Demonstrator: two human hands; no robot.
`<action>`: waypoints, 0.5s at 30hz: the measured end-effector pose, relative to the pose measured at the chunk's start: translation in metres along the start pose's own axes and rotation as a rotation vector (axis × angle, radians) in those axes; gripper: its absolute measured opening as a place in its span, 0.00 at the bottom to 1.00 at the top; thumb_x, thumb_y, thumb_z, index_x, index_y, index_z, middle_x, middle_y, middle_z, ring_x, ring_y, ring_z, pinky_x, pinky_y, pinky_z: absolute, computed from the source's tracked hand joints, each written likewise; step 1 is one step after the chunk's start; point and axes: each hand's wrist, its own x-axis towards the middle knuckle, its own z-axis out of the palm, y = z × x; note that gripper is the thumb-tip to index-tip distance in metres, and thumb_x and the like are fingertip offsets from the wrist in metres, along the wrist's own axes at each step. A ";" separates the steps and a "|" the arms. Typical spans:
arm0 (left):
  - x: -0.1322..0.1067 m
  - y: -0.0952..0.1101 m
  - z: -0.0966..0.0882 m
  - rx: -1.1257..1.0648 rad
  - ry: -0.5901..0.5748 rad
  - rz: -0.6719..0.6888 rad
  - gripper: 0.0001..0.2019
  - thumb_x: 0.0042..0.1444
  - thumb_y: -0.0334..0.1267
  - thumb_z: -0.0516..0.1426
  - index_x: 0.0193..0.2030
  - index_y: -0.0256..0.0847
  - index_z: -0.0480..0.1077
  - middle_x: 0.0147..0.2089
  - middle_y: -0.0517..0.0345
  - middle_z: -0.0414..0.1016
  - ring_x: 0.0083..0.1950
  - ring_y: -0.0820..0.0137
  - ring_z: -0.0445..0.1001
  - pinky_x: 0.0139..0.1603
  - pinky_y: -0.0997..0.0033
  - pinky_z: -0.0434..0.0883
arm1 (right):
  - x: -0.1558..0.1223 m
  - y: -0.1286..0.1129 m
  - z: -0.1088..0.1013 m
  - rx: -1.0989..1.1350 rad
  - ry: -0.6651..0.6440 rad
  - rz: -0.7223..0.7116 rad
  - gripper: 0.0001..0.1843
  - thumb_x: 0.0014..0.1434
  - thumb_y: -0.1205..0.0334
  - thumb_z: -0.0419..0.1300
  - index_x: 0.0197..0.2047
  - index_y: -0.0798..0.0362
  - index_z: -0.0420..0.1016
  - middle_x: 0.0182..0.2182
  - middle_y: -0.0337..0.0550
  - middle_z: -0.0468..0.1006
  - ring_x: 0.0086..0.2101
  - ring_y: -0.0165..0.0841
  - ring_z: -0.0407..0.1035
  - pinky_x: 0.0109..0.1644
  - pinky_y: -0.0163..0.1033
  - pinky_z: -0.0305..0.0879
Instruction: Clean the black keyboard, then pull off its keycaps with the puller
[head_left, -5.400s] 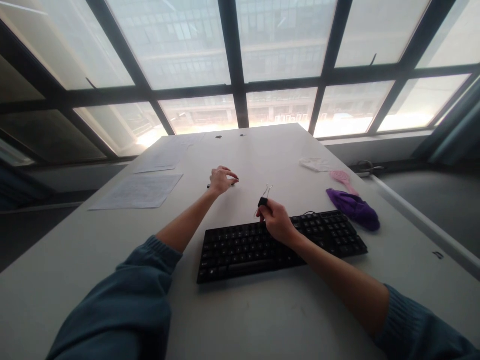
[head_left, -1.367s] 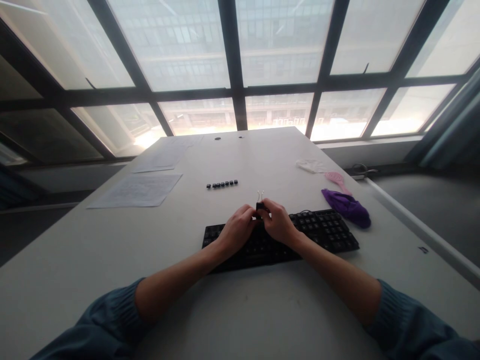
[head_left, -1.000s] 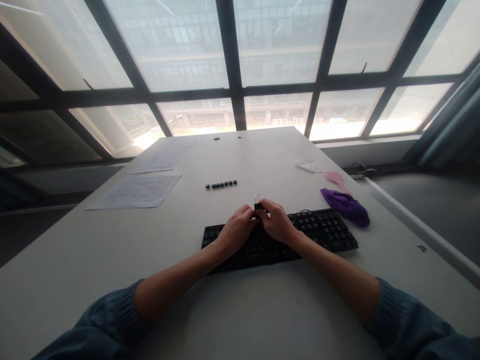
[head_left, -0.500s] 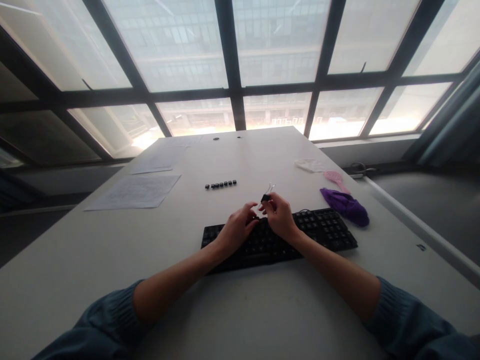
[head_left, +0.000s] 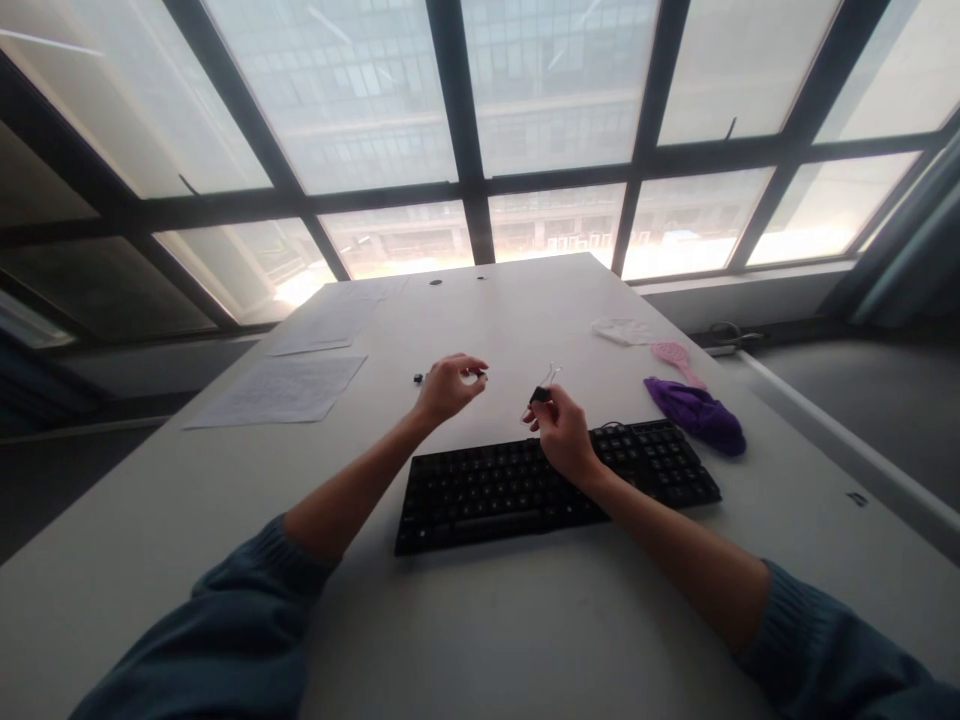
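A black keyboard lies on the white table in front of me. My right hand is above its far edge, closed on a small black binder clip with wire handles sticking up. My left hand reaches forward over a short row of small black keycaps on the table, fingers pinched together at the row's right end. Most of the row is hidden by this hand. Whether a keycap is between the fingertips is not visible.
Paper sheets lie at the left, more behind them. At the right are a purple cloth, a pink brush and a white piece. Large windows stand beyond the table's far edge.
My left hand left the clip and keyboard and moved forward to the row of keycaps. My right hand lifted the clip slightly up and to the right.
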 end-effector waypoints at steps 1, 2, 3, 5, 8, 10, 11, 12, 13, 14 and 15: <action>0.013 -0.015 0.004 0.015 -0.024 -0.013 0.10 0.54 0.39 0.60 0.41 0.40 0.79 0.38 0.55 0.80 0.35 0.69 0.74 0.42 0.69 0.72 | 0.000 0.000 0.000 0.002 0.000 0.004 0.06 0.64 0.59 0.54 0.35 0.50 0.67 0.26 0.39 0.76 0.27 0.33 0.73 0.32 0.37 0.69; 0.025 -0.029 0.008 0.040 -0.045 -0.027 0.10 0.54 0.39 0.60 0.40 0.40 0.79 0.38 0.55 0.80 0.34 0.69 0.74 0.42 0.68 0.71 | 0.000 0.000 0.000 0.003 0.000 0.009 0.06 0.64 0.59 0.54 0.35 0.50 0.67 0.27 0.40 0.76 0.27 0.33 0.72 0.31 0.37 0.69; 0.036 -0.042 0.012 0.073 -0.070 -0.033 0.10 0.53 0.40 0.61 0.39 0.41 0.80 0.38 0.55 0.80 0.34 0.69 0.73 0.44 0.67 0.71 | 0.000 0.000 0.000 0.004 -0.001 0.013 0.06 0.64 0.59 0.54 0.35 0.50 0.67 0.27 0.40 0.76 0.27 0.33 0.72 0.31 0.37 0.69; 0.051 -0.063 0.021 0.126 -0.120 -0.041 0.10 0.54 0.40 0.60 0.39 0.42 0.81 0.39 0.55 0.80 0.36 0.67 0.73 0.46 0.65 0.70 | 0.000 0.000 0.000 0.007 -0.007 0.019 0.05 0.64 0.60 0.54 0.36 0.50 0.67 0.27 0.40 0.76 0.27 0.33 0.72 0.31 0.37 0.69; 0.062 -0.082 0.032 0.167 -0.185 -0.041 0.10 0.54 0.41 0.60 0.40 0.44 0.81 0.41 0.55 0.81 0.40 0.65 0.73 0.49 0.64 0.69 | 0.000 0.000 0.000 0.011 -0.014 0.027 0.05 0.64 0.60 0.54 0.36 0.50 0.66 0.28 0.40 0.77 0.27 0.33 0.72 0.31 0.37 0.68; 0.063 -0.087 0.038 0.173 -0.211 -0.039 0.09 0.54 0.41 0.60 0.40 0.45 0.81 0.42 0.56 0.81 0.41 0.65 0.74 0.51 0.64 0.68 | 0.000 -0.001 -0.001 0.010 -0.017 0.031 0.05 0.64 0.60 0.53 0.36 0.50 0.66 0.27 0.40 0.76 0.27 0.32 0.72 0.31 0.37 0.68; 0.063 -0.088 0.040 0.173 -0.220 -0.040 0.09 0.54 0.41 0.60 0.40 0.45 0.81 0.42 0.56 0.81 0.42 0.64 0.74 0.52 0.63 0.68 | 0.000 -0.001 -0.001 0.010 -0.019 0.031 0.05 0.64 0.60 0.53 0.36 0.50 0.66 0.28 0.40 0.76 0.27 0.32 0.71 0.31 0.36 0.67; 0.063 -0.089 0.042 0.173 -0.227 -0.041 0.10 0.54 0.41 0.61 0.40 0.45 0.81 0.42 0.56 0.81 0.42 0.64 0.74 0.52 0.63 0.68 | 0.000 -0.001 -0.001 0.009 -0.021 0.030 0.06 0.64 0.60 0.53 0.36 0.50 0.67 0.28 0.40 0.76 0.27 0.32 0.71 0.31 0.36 0.67; 0.062 -0.089 0.043 0.175 -0.233 -0.044 0.10 0.54 0.41 0.60 0.40 0.45 0.81 0.43 0.56 0.81 0.43 0.63 0.74 0.53 0.62 0.67 | 0.000 -0.001 -0.001 0.008 -0.023 0.029 0.06 0.64 0.60 0.53 0.35 0.50 0.67 0.28 0.40 0.76 0.27 0.32 0.71 0.31 0.36 0.67; 0.062 -0.089 0.044 0.176 -0.238 -0.048 0.10 0.54 0.41 0.60 0.40 0.45 0.81 0.43 0.57 0.82 0.43 0.63 0.74 0.54 0.62 0.67 | -0.001 -0.001 -0.001 0.008 -0.025 0.027 0.06 0.64 0.60 0.53 0.35 0.50 0.67 0.28 0.40 0.76 0.27 0.32 0.71 0.31 0.36 0.67; 0.061 -0.089 0.045 0.177 -0.243 -0.053 0.11 0.54 0.41 0.60 0.42 0.45 0.81 0.43 0.57 0.82 0.43 0.63 0.74 0.54 0.61 0.67 | -0.001 -0.001 -0.001 0.009 -0.026 0.026 0.06 0.64 0.60 0.53 0.35 0.50 0.66 0.28 0.40 0.76 0.27 0.32 0.70 0.32 0.36 0.67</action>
